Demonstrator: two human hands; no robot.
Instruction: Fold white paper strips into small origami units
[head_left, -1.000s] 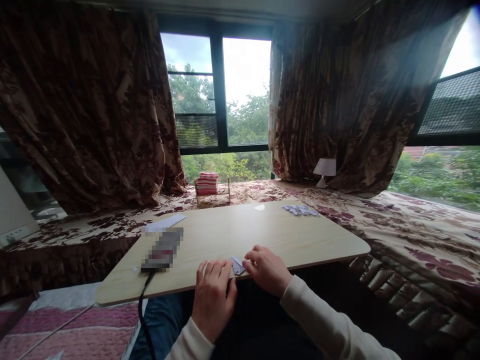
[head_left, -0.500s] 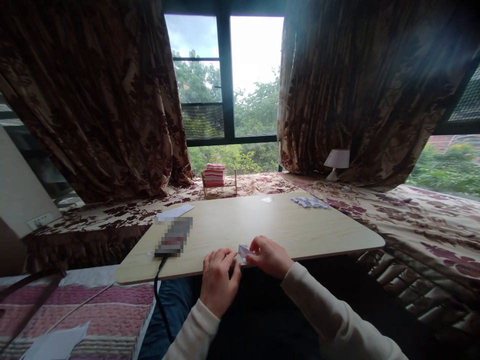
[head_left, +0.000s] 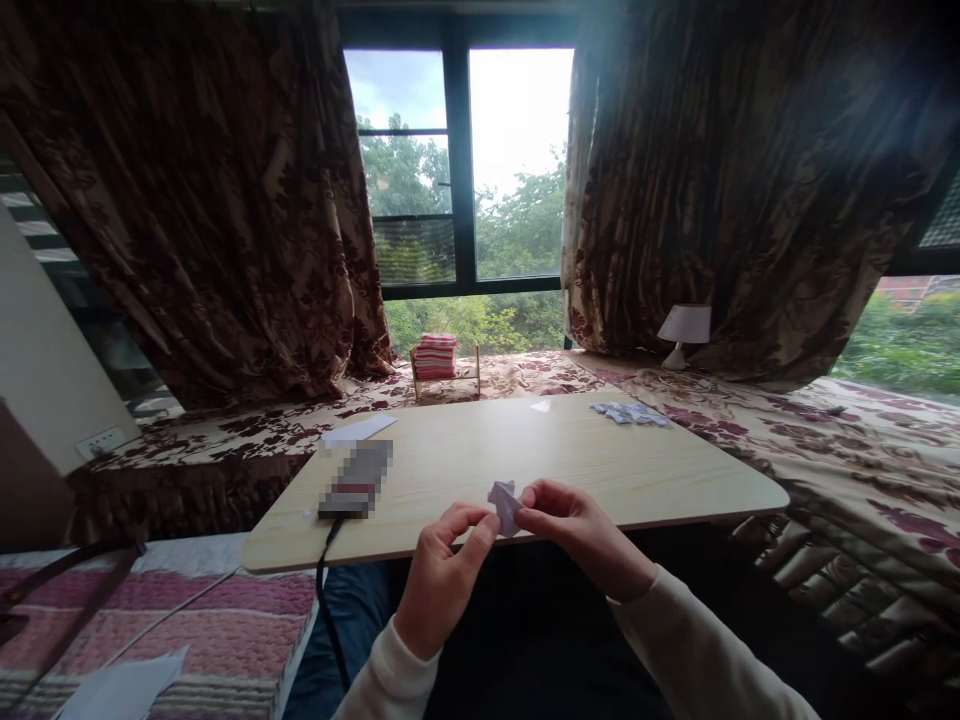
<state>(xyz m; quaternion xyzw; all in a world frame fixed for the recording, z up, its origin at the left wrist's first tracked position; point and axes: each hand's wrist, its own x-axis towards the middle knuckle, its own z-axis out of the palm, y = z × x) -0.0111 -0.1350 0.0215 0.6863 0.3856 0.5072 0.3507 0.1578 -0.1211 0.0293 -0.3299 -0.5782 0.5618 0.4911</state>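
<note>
A small folded piece of white paper (head_left: 505, 508) is held up over the near edge of the light wooden table (head_left: 450, 465). My right hand (head_left: 581, 525) pinches its right side between thumb and fingers. On the other side, my left hand (head_left: 448, 565) has thumb and index finger closed together at the paper's left edge; the exact contact of the fingertips is hard to see. The paper has creased, pointed flaps. A pile of small folded paper pieces (head_left: 628, 413) lies at the table's far right corner.
A blurred dark device (head_left: 356, 480) with a black cable sits on the table's left, by a white sheet (head_left: 360, 430). Behind stand a small rack of striped cloths (head_left: 436, 357) and a lamp (head_left: 685, 325). Another paper (head_left: 127, 685) lies on the bed at lower left.
The folded paper has been raised from the tabletop and turned. Both hands have rotated with it, my left fingers closing in at its edge. The view has shifted slightly.
</note>
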